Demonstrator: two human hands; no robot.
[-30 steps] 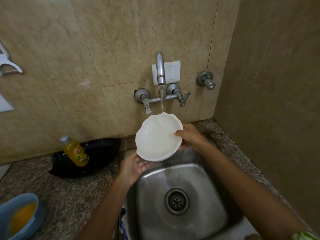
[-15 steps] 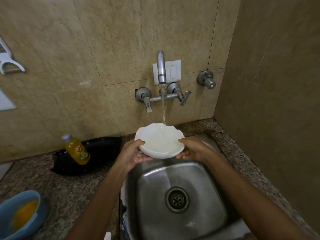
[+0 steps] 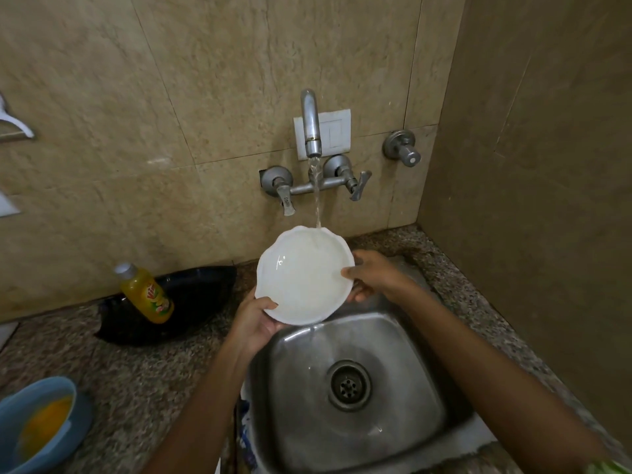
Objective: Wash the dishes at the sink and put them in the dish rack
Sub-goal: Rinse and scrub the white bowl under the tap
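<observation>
Speckled granite bench (image 3: 143, 378) carries a yellow dish-soap bottle (image 3: 147, 295) at nine o'clock. Left hand (image 3: 254, 319) and right hand (image 3: 378, 277), fingers clamped on its rim, tilt the white scalloped ceramic bowl (image 3: 304, 277) under running tap water (image 3: 317, 196) above the steel sink (image 3: 349, 388); rinsing seems underway, racking remains.

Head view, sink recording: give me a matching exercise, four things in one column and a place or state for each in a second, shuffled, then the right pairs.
Things:
1. white bowl
2. yellow dish soap bottle
3. blue bowl
4. faucet

Places or states:
A. running, water streaming down
B. on the counter at the lower left, with something yellow inside
C. leaning against a black dish left of the sink
D. held at its rim by the left hand and the right hand, tilted under the water

Pairs: 1-D, 2-C, 3-B, 4-A
</observation>
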